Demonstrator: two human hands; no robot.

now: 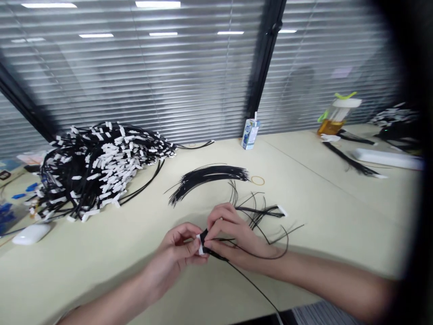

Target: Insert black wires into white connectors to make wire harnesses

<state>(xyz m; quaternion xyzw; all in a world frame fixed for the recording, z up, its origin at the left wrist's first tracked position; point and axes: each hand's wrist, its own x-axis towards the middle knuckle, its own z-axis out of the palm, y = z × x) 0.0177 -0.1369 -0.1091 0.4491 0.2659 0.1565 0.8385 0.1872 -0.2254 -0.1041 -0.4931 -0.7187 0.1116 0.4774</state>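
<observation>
Between my two hands is a white connector [200, 244] with black wires running out of its right side. My left hand [181, 248] pinches the connector between thumb and fingers. Close against it, my right hand [233, 230] grips the black wires [216, 256] where they meet the connector. Loose wire ends loop over and past my right wrist. Just beyond that hand lies another wire bundle [260, 211] with a white connector at its right end. Farther back, a curved bundle of cut black wires [209, 175] rests on the table.
A large heap of black cables with white connectors [115, 167] fills the left. Near it lies a white computer mouse [32, 234]. A drink carton [250, 134] stands by the blinds, a rubber band [257, 180] lies mid-table, and a bottle of amber liquid [333, 122] stands right.
</observation>
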